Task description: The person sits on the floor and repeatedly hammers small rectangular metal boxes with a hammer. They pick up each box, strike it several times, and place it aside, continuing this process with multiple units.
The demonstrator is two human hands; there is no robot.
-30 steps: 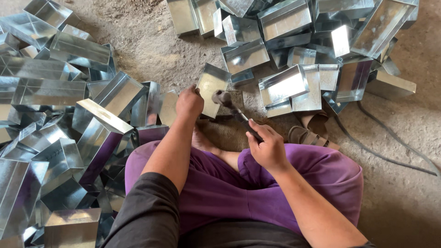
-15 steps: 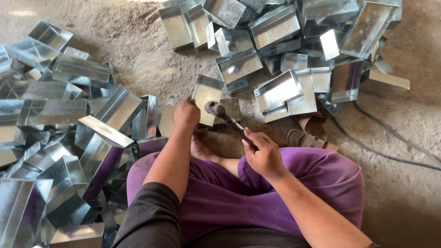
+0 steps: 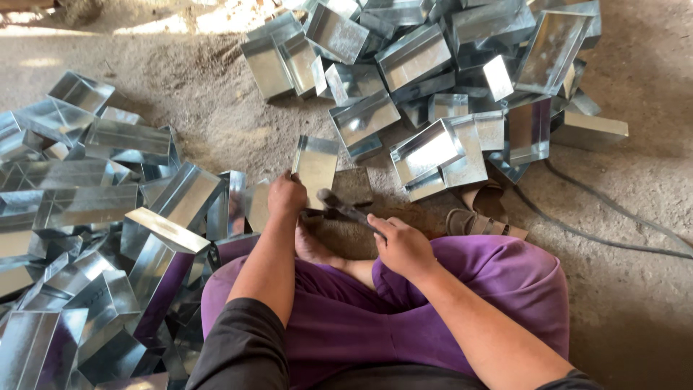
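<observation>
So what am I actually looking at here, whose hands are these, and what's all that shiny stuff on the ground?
There is no machine here: one camera worn on a person's head looks down at their own lap and hands. The person sits on a dusty concrete floor in purple trousers. The left hand holds a folded sheet-metal piece upright on the ground. The right hand grips the handle of a hammer, whose head is close beside that piece. Shiny sheet-metal trays lie in two heaps, one on the left and one ahead. A sandal and a dark cable lie to the right.
</observation>
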